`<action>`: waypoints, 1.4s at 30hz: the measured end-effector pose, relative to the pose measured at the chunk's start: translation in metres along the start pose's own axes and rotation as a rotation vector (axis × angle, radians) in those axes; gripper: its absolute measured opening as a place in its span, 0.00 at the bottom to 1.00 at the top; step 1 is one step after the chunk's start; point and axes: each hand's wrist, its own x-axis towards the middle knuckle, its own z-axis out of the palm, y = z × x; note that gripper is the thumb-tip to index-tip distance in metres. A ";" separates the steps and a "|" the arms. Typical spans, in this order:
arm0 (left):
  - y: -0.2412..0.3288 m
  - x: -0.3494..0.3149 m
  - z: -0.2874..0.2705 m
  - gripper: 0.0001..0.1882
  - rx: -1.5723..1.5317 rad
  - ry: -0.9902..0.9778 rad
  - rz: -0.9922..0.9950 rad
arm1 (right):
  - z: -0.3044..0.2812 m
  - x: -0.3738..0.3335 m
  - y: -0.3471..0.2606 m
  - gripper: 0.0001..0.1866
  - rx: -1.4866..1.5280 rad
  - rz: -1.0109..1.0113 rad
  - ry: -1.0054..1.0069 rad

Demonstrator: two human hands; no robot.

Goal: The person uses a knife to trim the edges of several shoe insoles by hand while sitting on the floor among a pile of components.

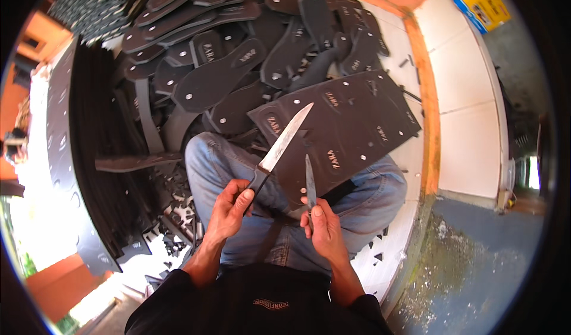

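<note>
My left hand (231, 208) is closed round the black handle of a long knife (284, 143), its bright blade slanting up and to the right. In my right hand (323, 223) is a second, narrower knife (311, 183) with a dark grey blade that points away from me. The two blades are apart. Across my lap and knees lies a black sole sheet (357, 118) with stamped sole outlines and small white dots. Both knives are held above its near left part. The handle of the right knife is mostly hidden by my fingers.
A large heap of cut black soles (220, 76) lies beyond my knees. To the left stands a tall stack of black sheets (98, 151). Small black offcuts (178, 210) litter the floor. A low white-tiled wall (461, 97) with an orange edge runs along the right.
</note>
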 end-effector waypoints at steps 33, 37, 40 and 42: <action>-0.020 -0.001 -0.008 0.16 0.381 0.076 0.323 | -0.008 0.025 -0.003 0.16 0.106 0.143 -0.061; -0.009 -0.003 -0.027 0.16 0.085 -0.042 -0.297 | 0.002 0.033 -0.004 0.17 -0.430 -0.348 0.184; 0.009 -0.009 -0.021 0.18 -0.265 -0.238 -0.456 | 0.007 0.030 -0.006 0.15 -0.829 -0.479 0.307; 0.006 -0.007 -0.038 0.17 -0.051 -0.019 -0.190 | -0.009 0.027 0.002 0.15 -0.895 -0.142 0.322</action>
